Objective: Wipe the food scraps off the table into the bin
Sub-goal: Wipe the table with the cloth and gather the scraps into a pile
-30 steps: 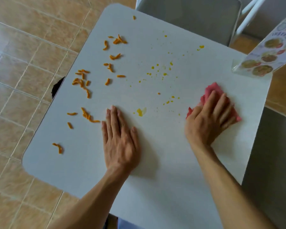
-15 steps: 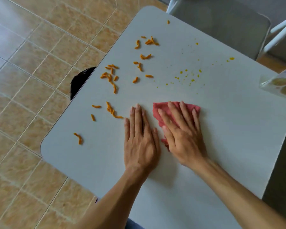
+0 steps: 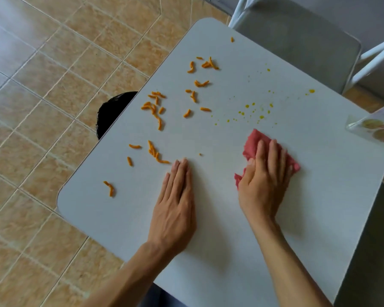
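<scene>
Right hand (image 3: 264,173) flat on rag (image 3: 256,138), left hand (image 3: 175,196) flat on desk (image 3: 208,262). Sloppy swipe and scraps (image 3: 155,107) miss the bin (image 3: 113,111), hitting the floor.

Grey chair (image 3: 302,38) beyond the table, picture card (image 3: 377,127) at right, tan floor tiles (image 3: 42,69).

The left hand (image 3: 175,207) lies flat, palm down, on the white counter (image 3: 319,207), fingers together. The right hand (image 3: 264,185) presses flat on a red cloth (image 3: 254,138). Orange food scraps (image 3: 155,111) are scattered over the counter's left half; yellow droplets (image 3: 253,111) lie beyond the cloth. A black bin (image 3: 111,111) shows partly past the left edge.
</scene>
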`<state>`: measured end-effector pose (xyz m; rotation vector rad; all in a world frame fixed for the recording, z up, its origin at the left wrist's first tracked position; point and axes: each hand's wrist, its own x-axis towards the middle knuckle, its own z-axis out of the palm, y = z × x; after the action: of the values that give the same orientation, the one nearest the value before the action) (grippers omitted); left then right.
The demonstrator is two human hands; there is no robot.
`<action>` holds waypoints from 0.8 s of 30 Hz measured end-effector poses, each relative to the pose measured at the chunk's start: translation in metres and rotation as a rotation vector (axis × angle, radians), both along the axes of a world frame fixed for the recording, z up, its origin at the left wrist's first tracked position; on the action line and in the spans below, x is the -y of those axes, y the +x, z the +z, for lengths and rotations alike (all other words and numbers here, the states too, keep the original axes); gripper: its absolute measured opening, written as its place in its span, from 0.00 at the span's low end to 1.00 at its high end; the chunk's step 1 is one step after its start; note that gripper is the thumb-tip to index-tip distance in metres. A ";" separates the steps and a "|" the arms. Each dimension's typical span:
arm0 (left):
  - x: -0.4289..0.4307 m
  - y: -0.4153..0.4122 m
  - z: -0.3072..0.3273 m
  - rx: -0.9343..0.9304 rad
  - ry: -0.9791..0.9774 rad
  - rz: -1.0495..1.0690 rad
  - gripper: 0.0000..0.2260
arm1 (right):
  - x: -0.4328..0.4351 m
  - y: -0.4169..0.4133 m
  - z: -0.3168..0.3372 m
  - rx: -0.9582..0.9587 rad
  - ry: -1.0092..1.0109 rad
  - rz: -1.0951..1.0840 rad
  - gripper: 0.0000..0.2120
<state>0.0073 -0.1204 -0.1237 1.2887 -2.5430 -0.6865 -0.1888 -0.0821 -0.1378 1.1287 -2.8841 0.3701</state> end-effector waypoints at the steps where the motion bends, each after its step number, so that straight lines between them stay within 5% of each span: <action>1: 0.000 0.005 0.002 -0.011 0.007 -0.030 0.25 | 0.007 0.019 0.001 0.000 0.007 -0.086 0.25; 7: 0.005 0.019 0.013 -0.093 0.063 0.027 0.24 | 0.019 0.062 0.000 -0.015 0.120 0.519 0.28; 12: 0.011 0.032 0.021 -0.081 0.073 0.099 0.24 | 0.060 0.079 0.008 0.052 0.032 -0.118 0.30; 17: 0.029 0.024 0.028 -0.125 0.062 0.165 0.24 | 0.050 0.078 0.002 0.033 0.059 0.594 0.38; 19: 0.036 0.012 0.030 -0.138 0.052 0.179 0.23 | 0.043 0.040 -0.002 -0.016 0.041 0.469 0.31; 24: 0.041 -0.029 0.029 -0.199 0.017 0.096 0.24 | 0.066 0.002 -0.002 -0.040 -0.030 -0.238 0.26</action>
<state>-0.0219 -0.1618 -0.0945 1.2701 -2.3067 -0.7762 -0.1872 -0.1481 -0.1395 0.7665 -2.9214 0.3756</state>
